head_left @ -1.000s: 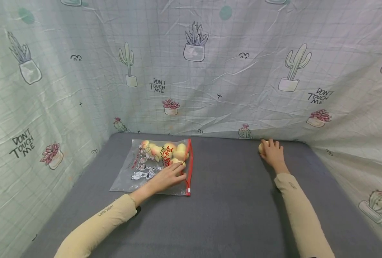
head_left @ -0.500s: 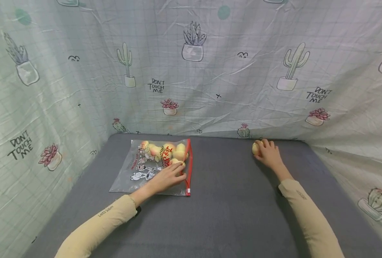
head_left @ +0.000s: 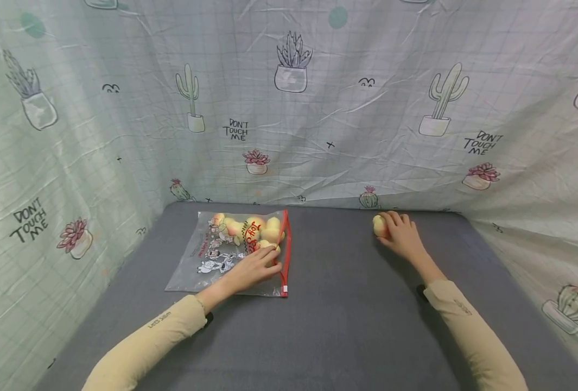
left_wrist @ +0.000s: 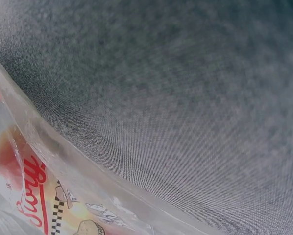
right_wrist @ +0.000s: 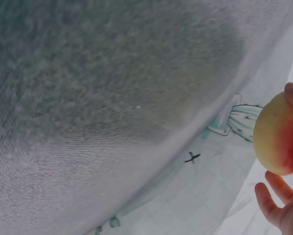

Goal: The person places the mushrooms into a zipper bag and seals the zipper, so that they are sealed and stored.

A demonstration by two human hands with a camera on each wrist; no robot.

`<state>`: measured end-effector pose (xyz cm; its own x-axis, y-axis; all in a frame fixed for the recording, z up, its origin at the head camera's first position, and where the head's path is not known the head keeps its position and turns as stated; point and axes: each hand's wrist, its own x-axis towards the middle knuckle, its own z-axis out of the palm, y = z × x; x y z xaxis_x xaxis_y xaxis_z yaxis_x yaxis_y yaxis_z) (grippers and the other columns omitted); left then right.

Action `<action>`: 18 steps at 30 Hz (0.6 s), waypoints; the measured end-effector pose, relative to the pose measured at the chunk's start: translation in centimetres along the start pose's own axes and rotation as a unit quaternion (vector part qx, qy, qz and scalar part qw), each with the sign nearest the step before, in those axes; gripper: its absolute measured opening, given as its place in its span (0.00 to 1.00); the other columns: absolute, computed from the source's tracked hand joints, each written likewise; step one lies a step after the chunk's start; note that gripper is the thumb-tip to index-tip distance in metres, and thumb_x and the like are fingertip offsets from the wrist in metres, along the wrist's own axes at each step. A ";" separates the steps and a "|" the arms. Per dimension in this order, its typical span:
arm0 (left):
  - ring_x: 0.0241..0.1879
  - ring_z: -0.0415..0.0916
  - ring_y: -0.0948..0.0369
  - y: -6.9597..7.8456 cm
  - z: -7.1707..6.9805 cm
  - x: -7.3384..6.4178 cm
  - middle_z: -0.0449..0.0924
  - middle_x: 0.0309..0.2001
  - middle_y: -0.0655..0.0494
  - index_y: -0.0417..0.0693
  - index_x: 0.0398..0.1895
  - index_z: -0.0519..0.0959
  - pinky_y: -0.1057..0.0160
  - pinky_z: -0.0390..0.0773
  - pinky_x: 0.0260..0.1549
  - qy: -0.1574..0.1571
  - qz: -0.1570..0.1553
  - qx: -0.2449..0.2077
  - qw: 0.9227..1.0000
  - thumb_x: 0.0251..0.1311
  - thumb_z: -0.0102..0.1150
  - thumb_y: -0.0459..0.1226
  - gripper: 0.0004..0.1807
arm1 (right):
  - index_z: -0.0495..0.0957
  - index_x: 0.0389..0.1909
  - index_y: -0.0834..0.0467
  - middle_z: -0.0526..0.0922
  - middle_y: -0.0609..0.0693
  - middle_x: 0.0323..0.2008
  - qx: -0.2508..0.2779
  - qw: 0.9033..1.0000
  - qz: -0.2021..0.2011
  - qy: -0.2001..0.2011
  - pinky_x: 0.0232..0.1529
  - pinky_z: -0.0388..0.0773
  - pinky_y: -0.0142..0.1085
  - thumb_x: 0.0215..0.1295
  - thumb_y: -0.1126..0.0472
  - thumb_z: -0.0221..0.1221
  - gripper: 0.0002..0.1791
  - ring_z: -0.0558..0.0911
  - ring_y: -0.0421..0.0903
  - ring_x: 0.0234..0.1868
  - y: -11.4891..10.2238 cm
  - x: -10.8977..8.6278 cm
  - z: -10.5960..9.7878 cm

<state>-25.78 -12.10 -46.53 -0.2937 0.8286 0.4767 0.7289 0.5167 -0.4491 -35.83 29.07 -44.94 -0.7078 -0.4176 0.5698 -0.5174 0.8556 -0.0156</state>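
On the left of the table lies a clear zip bag [head_left: 191, 274] with a red zip edge and printed cartoons. Several yellow and red peaches [head_left: 272, 234] show through its plastic. My left hand [head_left: 251, 270] holds the bag's upper layer at the red-edged mouth, beside the nearest peach; the zip edge bends inward at the fingers. Far to the right, my right hand [head_left: 404, 238] grips a single peach [head_left: 380, 226] close over the table. The right wrist view shows that peach [right_wrist: 274, 137] yellow with a red blush, thumb and fingers around it.
The grey table [head_left: 337, 304] reaches back to a hanging cloth [head_left: 328, 119] printed with cacti, which also stands along the left and right sides. A white zip slider [head_left: 285, 289] sits at the near end of the bag's mouth.
My right hand has moved left along the back of the table with the peach in its grip. The left hand and bag stay where they were.
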 end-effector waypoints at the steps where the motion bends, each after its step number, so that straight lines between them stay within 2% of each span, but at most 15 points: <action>1: 0.50 0.70 0.50 0.0 0.1 0.0 0.73 0.46 0.47 0.52 0.36 0.72 0.57 0.72 0.47 0.001 0.001 0.003 1.000 0.56 0.38 0.34 0.11 | 0.65 0.53 0.58 0.68 0.59 0.47 0.000 1.000 -0.003 0.004 0.31 0.66 0.52 0.40 0.56 0.68 0.36 0.68 0.62 0.42 -0.2 0.0 -0.1; 9: 0.51 0.69 0.50 -0.1 0.2 0.0 0.73 0.47 0.47 0.52 0.37 0.72 0.58 0.72 0.49 -0.011 0.003 0.014 1.000 0.52 0.47 0.32 0.10 | 0.65 0.53 0.61 0.69 0.59 0.48 0.006 1.000 -0.021 0.020 0.32 0.67 0.52 0.39 0.56 0.69 0.38 0.68 0.60 0.42 -1.6 0.0 -0.6; 13: 0.51 0.70 0.50 -0.1 0.2 -0.1 0.73 0.48 0.47 0.52 0.37 0.72 0.58 0.72 0.49 -0.009 0.001 0.009 1.000 0.52 0.47 0.32 0.10 | 0.65 0.54 0.62 0.70 0.59 0.48 0.009 0.999 -0.031 0.027 0.32 0.68 0.51 0.38 0.55 0.69 0.39 0.68 0.59 0.42 -2.3 -0.1 -0.5; 18: 0.50 0.70 0.50 -0.1 0.5 -0.3 0.72 0.47 0.46 0.52 0.36 0.72 0.57 0.73 0.47 0.008 0.004 0.009 1.000 0.53 0.44 0.32 0.10 | 0.66 0.54 0.62 0.70 0.60 0.48 0.012 0.999 -0.041 0.026 0.32 0.69 0.51 0.38 0.55 0.70 0.39 0.69 0.59 0.42 -3.4 -0.4 -0.5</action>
<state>-26.06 -12.32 -46.98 -0.2773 0.8298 0.4844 0.7202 0.5132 -0.4669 -33.54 26.44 -44.71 -0.6373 -0.4689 0.6116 -0.5847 0.8111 0.0126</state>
